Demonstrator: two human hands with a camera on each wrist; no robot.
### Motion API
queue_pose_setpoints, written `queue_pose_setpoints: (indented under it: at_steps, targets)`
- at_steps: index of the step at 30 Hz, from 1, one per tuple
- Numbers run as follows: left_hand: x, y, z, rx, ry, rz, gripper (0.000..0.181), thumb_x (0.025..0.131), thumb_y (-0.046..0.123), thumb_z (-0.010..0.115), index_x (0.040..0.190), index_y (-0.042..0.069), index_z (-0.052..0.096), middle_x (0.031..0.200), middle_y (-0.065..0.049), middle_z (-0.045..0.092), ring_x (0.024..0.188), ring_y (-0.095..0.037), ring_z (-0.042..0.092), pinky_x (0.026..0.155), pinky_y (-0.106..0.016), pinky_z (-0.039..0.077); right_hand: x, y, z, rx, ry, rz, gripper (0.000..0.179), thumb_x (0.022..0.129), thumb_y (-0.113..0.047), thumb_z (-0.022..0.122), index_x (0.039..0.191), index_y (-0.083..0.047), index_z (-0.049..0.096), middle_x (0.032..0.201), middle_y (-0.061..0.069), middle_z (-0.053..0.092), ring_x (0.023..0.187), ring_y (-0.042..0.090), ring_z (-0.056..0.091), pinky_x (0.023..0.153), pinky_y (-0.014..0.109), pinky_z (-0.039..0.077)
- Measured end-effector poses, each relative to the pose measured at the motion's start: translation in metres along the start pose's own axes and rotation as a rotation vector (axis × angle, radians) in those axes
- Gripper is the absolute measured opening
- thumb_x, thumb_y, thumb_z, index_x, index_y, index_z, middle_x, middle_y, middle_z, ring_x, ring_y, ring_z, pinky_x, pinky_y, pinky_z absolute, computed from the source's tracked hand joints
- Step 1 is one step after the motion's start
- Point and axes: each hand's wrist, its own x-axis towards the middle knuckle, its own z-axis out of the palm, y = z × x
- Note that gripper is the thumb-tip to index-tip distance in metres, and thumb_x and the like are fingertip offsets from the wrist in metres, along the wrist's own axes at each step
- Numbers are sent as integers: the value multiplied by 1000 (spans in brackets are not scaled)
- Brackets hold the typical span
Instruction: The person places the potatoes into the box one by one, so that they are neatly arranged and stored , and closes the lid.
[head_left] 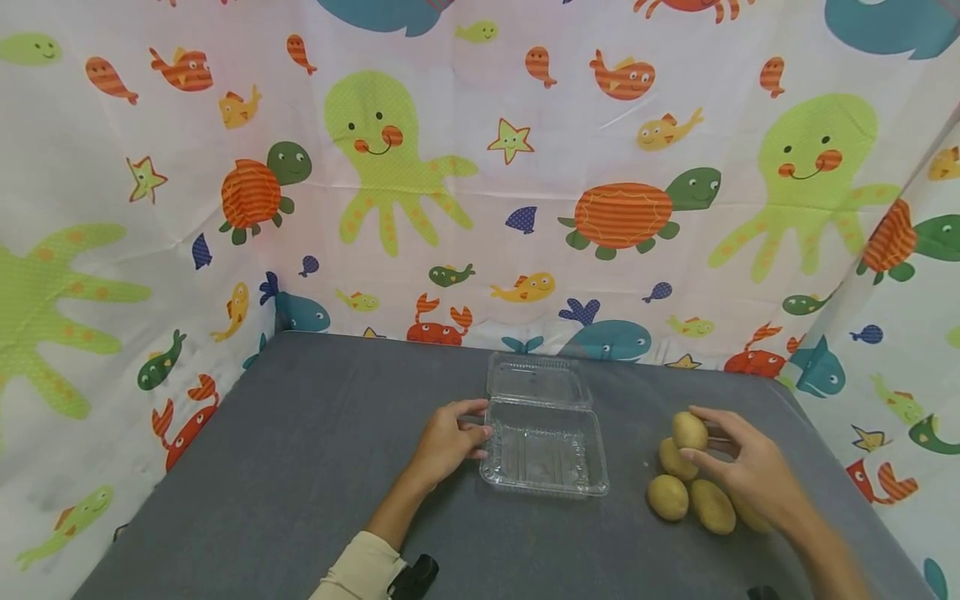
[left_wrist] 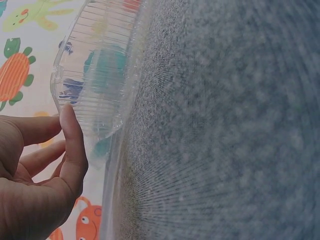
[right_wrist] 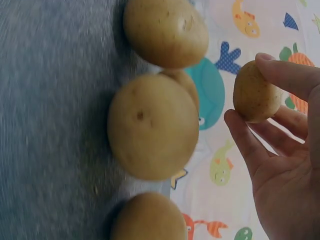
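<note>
A clear plastic clamshell container lies with its lid folded back on the grey table. My left hand pinches the container's left rim between thumb and fingers; the left wrist view shows the fingertips right at the clear wall. Over on the right, my right hand grips a potato between thumb and fingers, above the other potatoes. Beneath and beside that hand several more potatoes sit grouped on the table, one partly hidden by the hand.
The grey tabletop extends around the container and the potatoes. A white curtain printed with sea animals hangs behind the table and along both sides.
</note>
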Motion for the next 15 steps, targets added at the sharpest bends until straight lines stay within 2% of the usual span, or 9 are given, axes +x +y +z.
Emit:
queue_pose_setpoints:
  at_steps: [6, 11, 15]
  targets:
    - [1, 0, 0, -11, -1, -6, 45, 100, 2, 72, 143, -3, 62, 138, -23, 64, 99, -20, 73, 74, -29, 68, 4, -5, 11, 65, -15, -31, 60, 96, -35, 82, 147, -11, 60, 140, 8, 60, 109, -18, 52, 90, 4, 52]
    - [2, 0, 0, -27, -5, -4, 45, 100, 3, 72, 143, -2, 63, 139, -24, 64, 101, -22, 73, 74, -29, 68, 6, -10, 18, 68, -23, -33, 62, 93, -38, 84, 144, -12, 60, 138, 6, 60, 112, -15, 53, 91, 9, 56]
    - [1, -1, -1, -28, -5, -3, 45, 100, 2, 72, 144, -2, 63, 139, -25, 63, 101, -22, 73, 73, -29, 68, 8, -16, 24, 72, -27, -61, 61, 92, -34, 86, 144, -13, 61, 137, 5, 61, 112, -9, 56, 91, 10, 57]
